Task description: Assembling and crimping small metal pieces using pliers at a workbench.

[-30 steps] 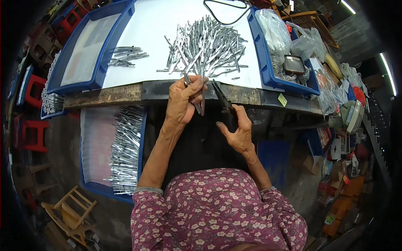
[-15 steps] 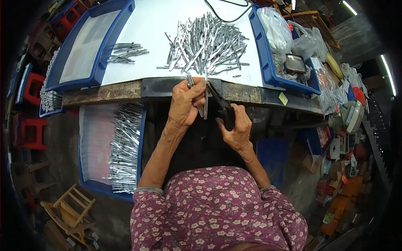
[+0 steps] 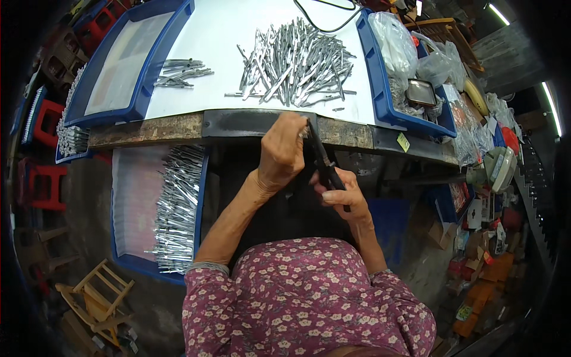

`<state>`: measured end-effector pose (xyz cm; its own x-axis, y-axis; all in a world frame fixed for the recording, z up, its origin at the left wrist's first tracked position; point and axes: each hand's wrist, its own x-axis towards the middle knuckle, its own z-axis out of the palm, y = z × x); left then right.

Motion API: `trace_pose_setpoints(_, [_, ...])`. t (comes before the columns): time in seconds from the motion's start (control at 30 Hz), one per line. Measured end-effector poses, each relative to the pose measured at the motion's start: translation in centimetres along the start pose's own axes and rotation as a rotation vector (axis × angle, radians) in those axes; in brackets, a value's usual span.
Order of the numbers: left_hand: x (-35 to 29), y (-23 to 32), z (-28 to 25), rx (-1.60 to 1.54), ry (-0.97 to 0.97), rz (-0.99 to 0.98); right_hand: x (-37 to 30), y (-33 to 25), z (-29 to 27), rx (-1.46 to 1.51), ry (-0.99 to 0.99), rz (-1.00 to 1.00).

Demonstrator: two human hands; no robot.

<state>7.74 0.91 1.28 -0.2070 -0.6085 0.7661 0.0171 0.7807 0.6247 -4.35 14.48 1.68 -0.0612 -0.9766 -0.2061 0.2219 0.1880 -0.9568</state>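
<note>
My left hand [image 3: 283,147] is turned back-up at the table's front edge, fingers closed. Its fingers hide nearly all of the thin silver metal strips seen in them a moment ago; only a small bright bit shows by the fingertips. In my right hand [image 3: 346,193] are black-handled pliers [image 3: 323,156], their jaws pointing up and touching or almost touching my left fingertips. Beyond both hands, a large heap of similar metal strips [image 3: 297,62] lies on the white tabletop [image 3: 223,35]. A smaller bunch of strips [image 3: 183,74] is farther left.
A blue tray [image 3: 140,89] stands at the table's left. Below it, another blue tray [image 3: 202,220] holds many strips. On the right, a blue bin [image 3: 377,89] contains plastic bags and a small metal dish [image 3: 420,90]. A black cable [image 3: 315,24] crosses the back. A wooden stool [image 3: 98,297] is at lower left.
My left hand has rolled over, back upward, and moved slightly right, covering the strips. My right hand has dropped a little and regripped, its fingers wrapped round the pliers' handles.
</note>
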Motion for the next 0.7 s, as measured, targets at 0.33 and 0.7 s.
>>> trace_pose_setpoints(0.33, [0.6, -1.3, -0.2, 0.115, -0.157, 0.224, -0.2, 0.2, 0.3, 0.417, -0.137, 0.135])
trace_pose_setpoints(0.7, [6.8, -8.9, 0.4, 0.050, -0.235, -0.497, 0.0, 1.3, 0.1, 0.158, -0.068, 0.112])
